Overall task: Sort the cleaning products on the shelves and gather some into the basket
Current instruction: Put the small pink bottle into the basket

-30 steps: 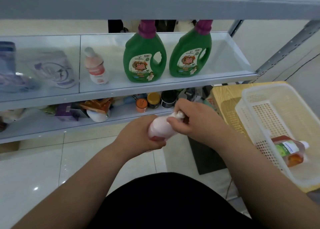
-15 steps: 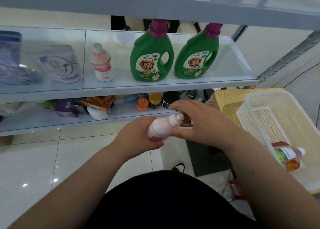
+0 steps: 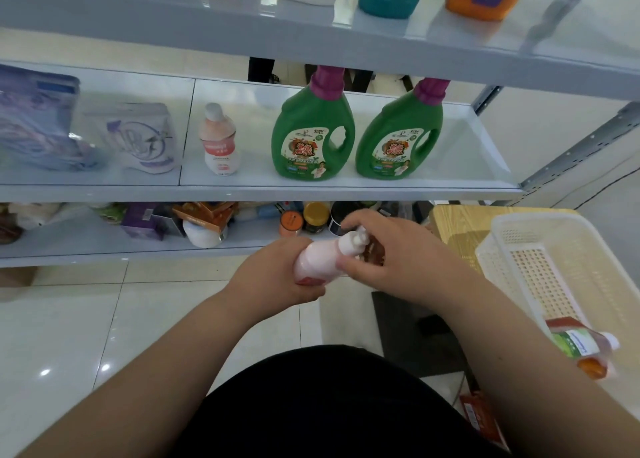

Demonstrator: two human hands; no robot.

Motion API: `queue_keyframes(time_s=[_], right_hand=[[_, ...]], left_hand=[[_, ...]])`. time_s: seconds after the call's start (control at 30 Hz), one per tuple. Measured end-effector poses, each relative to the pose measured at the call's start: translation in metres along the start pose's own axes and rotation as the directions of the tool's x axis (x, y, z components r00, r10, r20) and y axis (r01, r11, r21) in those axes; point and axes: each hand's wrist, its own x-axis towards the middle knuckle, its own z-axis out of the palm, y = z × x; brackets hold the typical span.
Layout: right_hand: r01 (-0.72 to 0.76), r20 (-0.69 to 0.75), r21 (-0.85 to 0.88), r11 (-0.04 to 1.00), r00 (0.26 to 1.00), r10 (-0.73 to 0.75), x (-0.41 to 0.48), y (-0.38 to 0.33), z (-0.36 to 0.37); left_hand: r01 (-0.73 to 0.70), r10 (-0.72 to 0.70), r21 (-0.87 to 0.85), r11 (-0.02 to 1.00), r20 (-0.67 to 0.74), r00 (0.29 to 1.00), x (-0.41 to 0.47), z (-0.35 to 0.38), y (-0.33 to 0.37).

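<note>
**Pink bottle** [image 3: 320, 261]: white cap. It is tilted, cap up and to the right, and held in the air in front of the lower shelf [image 3: 69, 246], left of the basket [image 3: 502, 235].

**Left hand** [image 3: 270, 277]: wraps the bottle's lower body from the left. Its fingers [image 3: 310, 293] curl under the bottle and are clamped on it, hiding the base.

**Right hand** [image 3: 394, 260]: at the cap end. The thumb presses on the shoulder just below the neck. The fingers [image 3: 360, 220] arch over the far side of the cap, closed round the neck. I cannot tell whether the fingertips touch the cap.

**Basket**: pale perforated plastic, on the wooden bench [image 3: 453, 222] at the right, well apart from the pink bottle. It holds one orange bottle [image 3: 588, 348] with a green-and-white label, lying on its side at the near end.

**Middle shelf** [image 3: 242, 192]:
- The left green jug [image 3: 311, 138] and right green jug [image 3: 398, 138] have magenta caps and stand upright side by side.
- A small bottle [image 3: 220, 142] stands upright just left of them.
- Two blurred pouches [image 3: 142, 138] lie farther left.

**Lower shelf**:
- Assorted boxes [image 3: 204, 215].
- An orange-lidded jar [image 3: 290, 222] beside a yellow-lidded jar [image 3: 316, 216], just beyond the hands.

**Top shelf** [image 3: 207, 31]: only the bottoms of several bottles show, in white, teal and orange.
</note>
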Motion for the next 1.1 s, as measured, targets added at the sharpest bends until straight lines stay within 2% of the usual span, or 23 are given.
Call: queue_keyframes(time_s=[0.17, 0.27, 0.4, 0.53, 0.6, 0.7, 0.87, 1.1], right_hand=[[0.047, -0.006, 0.018, 0.999, 0.999, -0.047, -0.003, -0.006, 0.000], [-0.071, 0.009, 0.015, 0.997, 0.997, 0.071, -0.001, -0.006, 0.004], [0.027, -0.023, 0.001, 1.000, 0.999, -0.027, -0.005, -0.014, 0.006], [-0.023, 0.002, 0.009, 1.000, 1.000, 0.023, -0.003, -0.018, 0.009], [0.020, -0.058, 0.011, 1.000, 0.998, -0.019, -0.003, -0.021, 0.011], [0.100, -0.172, 0.101, 0.990, 0.982, -0.081, -0.004, -0.023, 0.010], [0.017, -0.181, 0.404, 0.915, 0.982, 0.062, -0.006, -0.018, 0.008], [0.097, -0.176, 0.450, 0.888, 0.984, -0.019, -0.010, -0.026, 0.013]], left_hand=[[0.013, -0.013, 0.009, 1.000, 0.004, 1.000, -0.005, 0.000, -0.001], [0.001, -0.001, 0.019, 1.000, 0.008, 1.000, -0.007, -0.001, -0.003], [0.008, -0.008, 0.001, 1.000, 0.012, 1.000, -0.010, -0.003, -0.007], [0.009, -0.009, -0.001, 1.000, 0.026, 1.000, -0.014, -0.006, -0.010], [0.011, -0.011, -0.018, 1.000, 0.029, 1.000, -0.016, -0.007, -0.012], [0.026, -0.025, -0.078, 0.997, 0.017, 1.000, -0.020, -0.008, -0.015], [0.096, -0.097, -0.180, 0.979, 0.001, 0.995, -0.031, -0.012, -0.024], [0.113, -0.115, -0.187, 0.976, 0.001, 0.993, -0.040, -0.017, -0.027]])
